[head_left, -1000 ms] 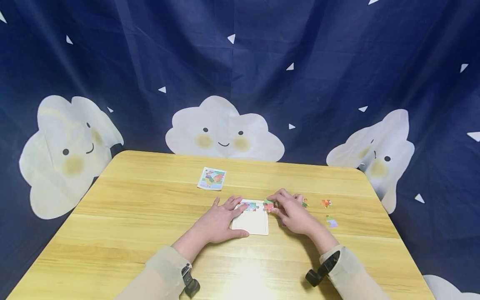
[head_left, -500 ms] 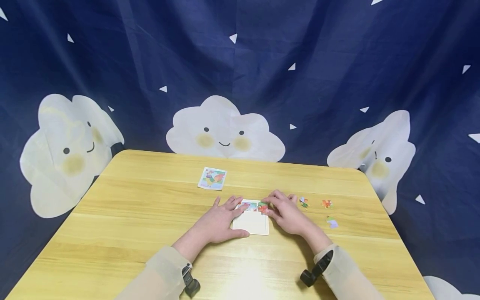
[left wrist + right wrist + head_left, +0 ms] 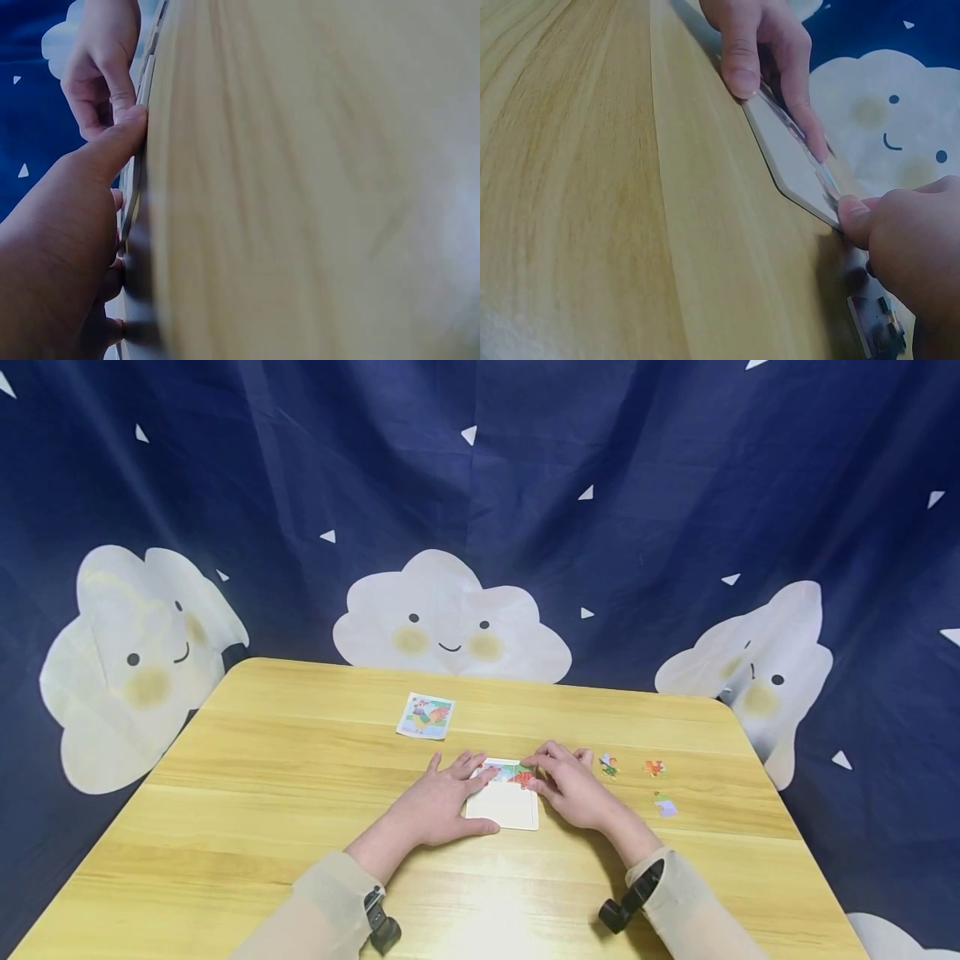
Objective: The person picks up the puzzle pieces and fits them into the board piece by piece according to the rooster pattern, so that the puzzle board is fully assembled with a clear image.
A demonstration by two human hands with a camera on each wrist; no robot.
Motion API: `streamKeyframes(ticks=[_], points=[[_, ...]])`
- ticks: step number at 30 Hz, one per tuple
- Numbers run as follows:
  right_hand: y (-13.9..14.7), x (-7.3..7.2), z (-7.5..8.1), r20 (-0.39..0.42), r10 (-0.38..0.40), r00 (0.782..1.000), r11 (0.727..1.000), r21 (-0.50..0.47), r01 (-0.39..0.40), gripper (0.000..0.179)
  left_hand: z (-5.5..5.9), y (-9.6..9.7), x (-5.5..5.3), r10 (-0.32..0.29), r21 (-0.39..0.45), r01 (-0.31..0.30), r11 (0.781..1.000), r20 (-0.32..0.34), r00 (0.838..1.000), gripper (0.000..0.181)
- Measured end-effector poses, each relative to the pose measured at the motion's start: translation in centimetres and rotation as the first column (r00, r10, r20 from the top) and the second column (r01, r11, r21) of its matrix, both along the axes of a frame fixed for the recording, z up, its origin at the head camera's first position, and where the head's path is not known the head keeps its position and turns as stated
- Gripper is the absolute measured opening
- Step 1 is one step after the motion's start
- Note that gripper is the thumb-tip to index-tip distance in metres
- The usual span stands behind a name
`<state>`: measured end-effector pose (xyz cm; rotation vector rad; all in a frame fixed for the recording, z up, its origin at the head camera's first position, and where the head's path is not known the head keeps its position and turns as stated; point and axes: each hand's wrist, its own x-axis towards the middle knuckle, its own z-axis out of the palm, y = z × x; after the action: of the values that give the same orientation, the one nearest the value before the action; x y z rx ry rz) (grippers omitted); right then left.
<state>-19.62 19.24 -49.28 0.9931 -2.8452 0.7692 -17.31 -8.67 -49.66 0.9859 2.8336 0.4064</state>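
A white puzzle tray [image 3: 501, 810] lies mid-table, with a strip of colourful puzzle pieces [image 3: 505, 772] along its far edge. My left hand [image 3: 435, 803] spreads over its left side. The left thumb rests at the near edge, while the index finger presses on the pieces. At the far right corner my right hand [image 3: 577, 789] pinches a red and green puzzle piece [image 3: 524, 777] between thumb and index finger, right beside the strip. In the right wrist view, the right thumb sits over the tray [image 3: 787, 154] edge and partly hides that piece.
Several loose puzzle pieces lie on the right: a green one [image 3: 608, 767], an orange one [image 3: 655, 768] and a lilac one [image 3: 664, 805]. A square picture card [image 3: 426, 717] lies behind the tray. A dark blue curtain [image 3: 517, 518] with clouds hangs behind the table [image 3: 247, 777].
My right hand has moved left, bringing the red and green puzzle piece from the tray's right rim into its far right corner, against the strip. The left hand stays in place.
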Motion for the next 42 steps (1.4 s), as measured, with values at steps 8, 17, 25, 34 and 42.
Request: streamKeyframes(ticks=[8, 17, 25, 34, 42], points=[[-0.1, -0.1, 0.0, -0.025, 0.013, 1.0, 1.0, 0.025, -0.013, 0.029, 0.6, 0.1, 0.0, -0.001, -0.058, 0.0, 0.998, -0.006, 1.0, 0.094], [0.0, -0.3, 0.1, -0.049, 0.022, 0.999, 0.999, 0.045, -0.02, 0.027, 1.3, 0.6, -0.1, -0.013, -0.13, 0.007, 0.992, -0.044, 0.999, 0.096], [0.1, -0.4, 0.0, -0.033, 0.012, 0.999, 0.999, 0.032, -0.011, 0.027, 1.7, 1.7, -0.1, -0.029, -0.145, 0.02, 0.989, -0.061, 0.998, 0.095], [0.1, -0.5, 0.0, -0.025, 0.022, 0.999, 1.0, 0.01, -0.022, 0.028, 1.4, 3.0, -0.5, -0.037, -0.162, 0.033, 0.986, -0.025, 0.999, 0.096], [0.4, -0.6, 0.0, -0.013, 0.015, 1.0, 1.0, 0.001, -0.015, 0.03, 1.6, 3.1, -0.7, -0.037, -0.156, 0.039, 0.987, 0.012, 0.999, 0.096]])
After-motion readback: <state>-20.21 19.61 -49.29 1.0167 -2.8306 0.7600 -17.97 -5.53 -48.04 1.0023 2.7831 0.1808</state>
